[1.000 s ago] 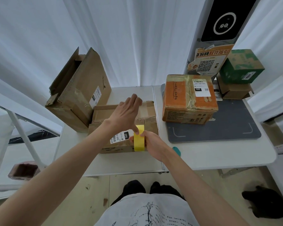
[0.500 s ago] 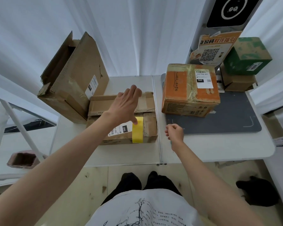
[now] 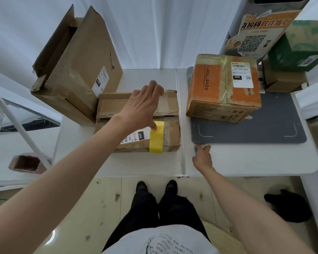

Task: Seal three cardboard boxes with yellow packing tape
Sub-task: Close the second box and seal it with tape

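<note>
A small brown cardboard box (image 3: 171,132) lies on the white table (image 3: 246,160) in front of me. A strip of yellow tape (image 3: 156,138) runs across its top and down its near side. My left hand (image 3: 143,107) rests flat on the box's flaps with straight fingers, the thumb touching the tape's upper end. My right hand (image 3: 202,156) is on the table to the right of the box, its fingers curled over a small teal object (image 3: 195,149) that is mostly hidden. An orange taped box (image 3: 215,88) stands at the right, and a large open brown box (image 3: 77,61) at the back left.
The orange box sits on a grey mat (image 3: 255,129). A green box (image 3: 299,46) is stacked on a brown one at the far right, beside a QR-code sign (image 3: 255,39). A pink container (image 3: 28,163) and a black object (image 3: 290,206) lie on the floor.
My right hand let go of the yellow tape on the box's near side and moved right and down to the teal object on the table. My left hand stayed on the box.
</note>
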